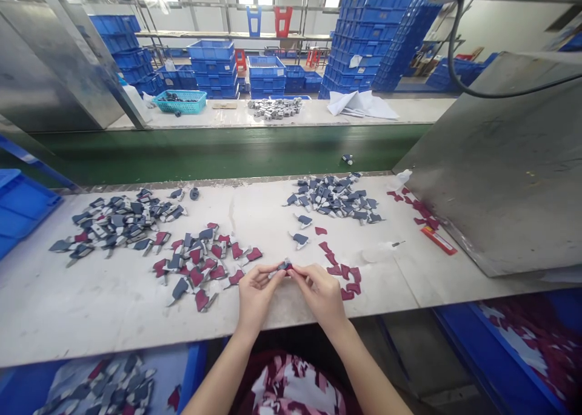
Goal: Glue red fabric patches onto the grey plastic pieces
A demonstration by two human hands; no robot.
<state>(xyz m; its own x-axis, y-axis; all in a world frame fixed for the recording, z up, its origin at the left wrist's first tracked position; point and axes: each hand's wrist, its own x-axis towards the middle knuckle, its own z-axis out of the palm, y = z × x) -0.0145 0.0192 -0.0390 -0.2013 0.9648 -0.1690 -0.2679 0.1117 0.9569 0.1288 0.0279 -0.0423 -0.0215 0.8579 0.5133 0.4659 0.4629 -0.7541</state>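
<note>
Near the table's front edge, my left hand [258, 290] and my right hand [321, 290] meet at their fingertips. The left fingers pinch a small dark blue-grey plastic part [284, 266]. Against it, the right fingertips press a small dark red piece [290, 270], mostly covered by the fingers. Just left of my hands lies a group of parts with dark red faces [196, 275]. To the right are several loose dark red pieces [350, 274]. Two dark blue-grey parts [300, 240] lie beyond my hands.
Piles of dark blue-grey parts lie at left [127, 218] and back right [336, 195]. A small bottle with a thin tip [375, 254] and a red-orange box [439, 240] lie to the right. Behind runs a green conveyor belt [227, 151]; a metal panel [495, 178] stands at right.
</note>
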